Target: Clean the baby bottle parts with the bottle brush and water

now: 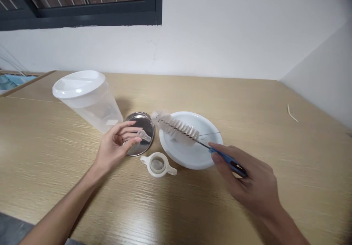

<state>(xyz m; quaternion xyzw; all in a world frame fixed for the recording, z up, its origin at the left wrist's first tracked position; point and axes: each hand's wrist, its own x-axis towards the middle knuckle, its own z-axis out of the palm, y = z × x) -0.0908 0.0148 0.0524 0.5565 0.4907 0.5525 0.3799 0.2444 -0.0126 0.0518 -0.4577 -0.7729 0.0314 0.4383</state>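
In my right hand [247, 179] is a bottle brush [178, 127], gripped by its blue handle, its white bristles reaching left over a white plate [192, 160]. My left hand [117, 142] pinches a small clear piece shaped like a bottle nipple [144, 135] between thumb and fingers. Under that hand lies a round shiny metal dish [137, 151]. Close to the plate's left front sits a cream two-handled ring [157, 164] with a whitish centre. A thin wire-like rod [211, 133] rests across the plate; other contents are hidden by the brush.
A tall translucent pitcher [93, 107] with a white lid stands at the left, behind my left hand. A thin pale strip [292, 113] lies on the wooden table [261, 102] at the right. A white wall and a dark-framed window [96, 19] rise behind.
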